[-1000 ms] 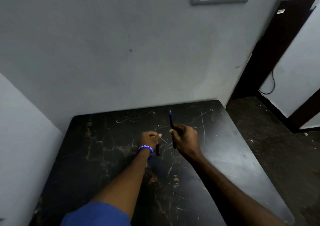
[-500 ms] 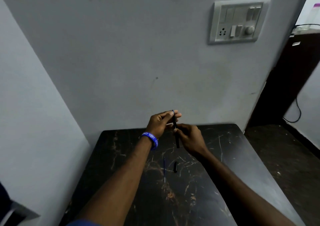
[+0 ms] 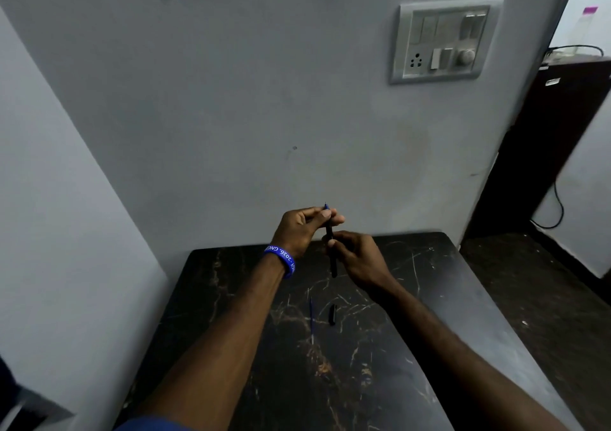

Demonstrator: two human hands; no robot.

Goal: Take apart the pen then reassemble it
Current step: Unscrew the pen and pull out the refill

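Blue wristband (image 3: 281, 260) shows white lettering, partly "2026"

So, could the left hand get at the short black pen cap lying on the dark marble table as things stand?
Probably yes, but not straight away: the short black pen cap lies uncovered on the dark marble table, beside the thin blue refill. The left hand is pinching the black pen barrel tip, so it must let go first.

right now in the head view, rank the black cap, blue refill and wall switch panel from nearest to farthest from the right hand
1. Black cap, on the table just below the right hand.
2. Blue refill, left of the cap, slightly farther.
3. Wall switch panel, high on the wall, upper right.
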